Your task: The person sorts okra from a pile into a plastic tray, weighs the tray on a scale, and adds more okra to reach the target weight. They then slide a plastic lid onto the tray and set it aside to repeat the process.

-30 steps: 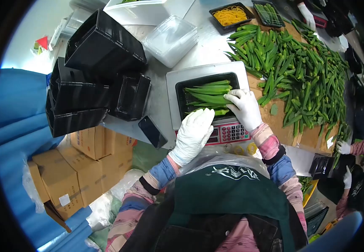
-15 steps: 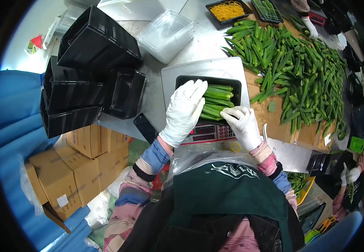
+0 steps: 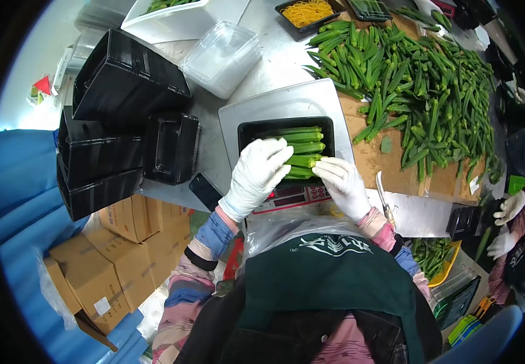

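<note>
On the scale's metal platform (image 3: 232, 124) sits a black tray (image 3: 248, 125) with several green okra pods (image 3: 302, 147) lying side by side in it. My left hand (image 3: 255, 173), in a white glove, is at the tray's near left with its fingers curled onto the nearer pods, hiding their left ends. My right hand (image 3: 344, 187), also gloved, has thumb and fingers pinched on the right end of a pod near the tray's front right corner. The scale's red control panel (image 3: 292, 199) shows just below the tray, partly covered by my hands.
A big okra heap (image 3: 420, 97) covers cardboard on the right. A knife (image 3: 385, 200) lies near my right wrist. Black tray stacks (image 3: 132, 79), clear containers (image 3: 223, 57) and a phone (image 3: 205, 191) are at left. Rubber bands (image 3: 308, 13) fill a tray behind; co-workers' gloved hands (image 3: 508, 209) show far right.
My left hand has drawn back from over the pods to the tray's near left, its fingers more curled. My right hand stays at the pod ends. The view has shifted slightly.
</note>
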A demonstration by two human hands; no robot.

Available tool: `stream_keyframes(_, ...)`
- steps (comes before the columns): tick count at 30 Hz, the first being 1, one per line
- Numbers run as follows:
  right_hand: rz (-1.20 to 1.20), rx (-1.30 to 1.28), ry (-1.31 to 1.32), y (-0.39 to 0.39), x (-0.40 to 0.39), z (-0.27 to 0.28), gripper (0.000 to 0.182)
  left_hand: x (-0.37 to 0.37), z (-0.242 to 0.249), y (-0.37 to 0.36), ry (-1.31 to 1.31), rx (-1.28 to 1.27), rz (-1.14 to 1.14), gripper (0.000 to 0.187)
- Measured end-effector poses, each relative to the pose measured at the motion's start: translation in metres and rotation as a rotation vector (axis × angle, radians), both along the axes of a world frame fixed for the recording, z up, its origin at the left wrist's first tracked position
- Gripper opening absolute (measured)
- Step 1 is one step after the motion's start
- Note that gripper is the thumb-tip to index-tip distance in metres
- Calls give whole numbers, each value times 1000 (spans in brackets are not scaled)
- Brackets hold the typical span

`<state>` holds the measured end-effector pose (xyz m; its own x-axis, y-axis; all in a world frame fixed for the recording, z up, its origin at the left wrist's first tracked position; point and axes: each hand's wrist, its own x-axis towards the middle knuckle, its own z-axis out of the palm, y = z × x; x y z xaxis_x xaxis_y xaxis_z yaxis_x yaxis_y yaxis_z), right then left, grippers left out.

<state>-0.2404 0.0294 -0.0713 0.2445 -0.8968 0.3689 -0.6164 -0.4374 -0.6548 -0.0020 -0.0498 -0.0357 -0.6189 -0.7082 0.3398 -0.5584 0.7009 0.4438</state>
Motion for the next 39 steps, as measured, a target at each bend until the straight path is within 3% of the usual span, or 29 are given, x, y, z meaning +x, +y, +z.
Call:
stream_keyframes(8,-132,-78,5,1,3,3,43,12,3,8,-16,-75,-23,42)
stream_keyframes(12,-53,-43,141,-8,2,5,34,2,9,1,-142,-30,118,44)
stream_keyframes(16,-283,-81,-121,-26,-19,1,25,-16,18,4,-222,-21,152,46)
stream_keyframes(18,-512,156,-194,-35,-49,-13,25,-21,24,8,-211,-14,150,49)
stream_keyframes(20,-717,145,-67,-44,-88,-71,27,-25,27,11,-175,-5,165,50)
stream_keyframes(22,-864,389,-203,-61,-110,-85,30,-29,28,13,-115,11,200,51)
stream_keyframes(26,-919,559,145,-101,-113,-87,44,-46,32,13,32,60,212,46)
stream_keyframes(27,-929,491,248,-106,-110,-92,48,-52,34,12,45,61,201,43)
stream_keyframes(30,-922,611,363,-121,-122,-95,53,-63,36,13,103,69,181,44)
stream_keyframes(31,-917,606,368,-124,-126,-92,43,-66,37,13,120,70,178,43)
stream_keyframes(34,-903,697,120,-124,-147,-84,30,-72,40,16,188,73,168,42)
stream_keyframes(35,-822,711,-413,-119,-159,-99,20,-73,41,18,219,75,162,41)
stream_keyframes(36,-740,787,-618,-107,-153,-53,16,-74,41,20,249,76,156,40)
stream_keyframes(38,-484,811,-1131,-83,-160,-55,12,-80,48,24,302,129,135,38)
stream_keyframes(39,-383,815,-1200,-70,-156,-42,14,-84,50,27,327,157,122,37)
